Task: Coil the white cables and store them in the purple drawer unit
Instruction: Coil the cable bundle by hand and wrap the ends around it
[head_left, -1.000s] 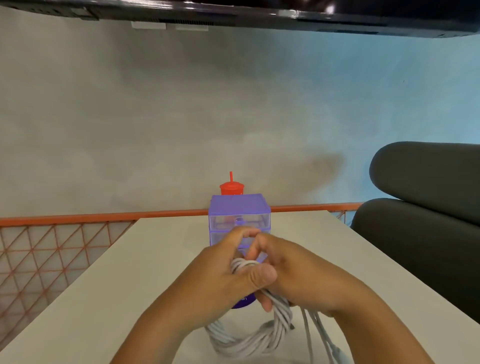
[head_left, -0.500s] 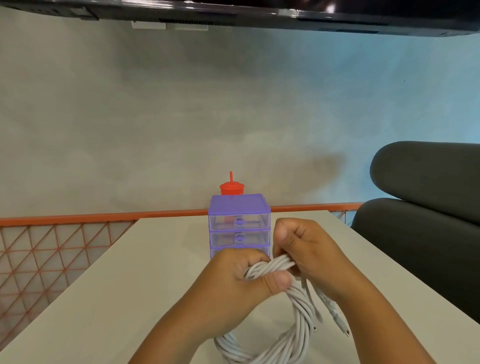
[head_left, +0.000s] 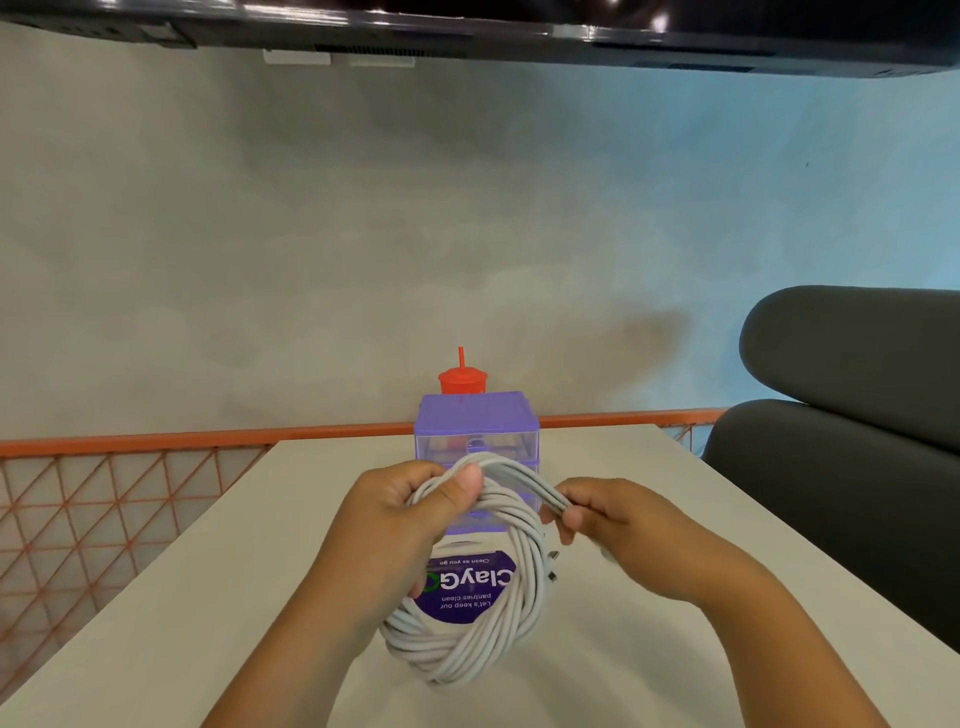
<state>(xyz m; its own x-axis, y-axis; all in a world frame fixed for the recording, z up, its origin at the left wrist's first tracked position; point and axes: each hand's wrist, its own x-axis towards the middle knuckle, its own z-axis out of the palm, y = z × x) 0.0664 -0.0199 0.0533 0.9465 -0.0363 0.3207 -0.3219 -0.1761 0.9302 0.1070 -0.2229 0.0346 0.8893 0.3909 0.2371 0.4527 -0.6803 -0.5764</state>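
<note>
A white cable is wound into a thick round coil, held up over the table in front of me. My left hand grips the coil's upper left side, thumb pressed on top. My right hand pinches a bundle of strands at the coil's upper right. Two cable plug ends hang at the coil's right side. The purple drawer unit stands just beyond the hands, its drawers shut; the coil and hands hide its lower part.
A red lidded cup with a straw stands behind the drawer unit. A purple round sticker lies on the white table, seen through the coil. An orange mesh railing is at the left, a dark sofa at the right.
The hands have drawn apart and the coil has been lifted and turned to face me as an open ring. My right hand moved right, pulling strands over the top.
</note>
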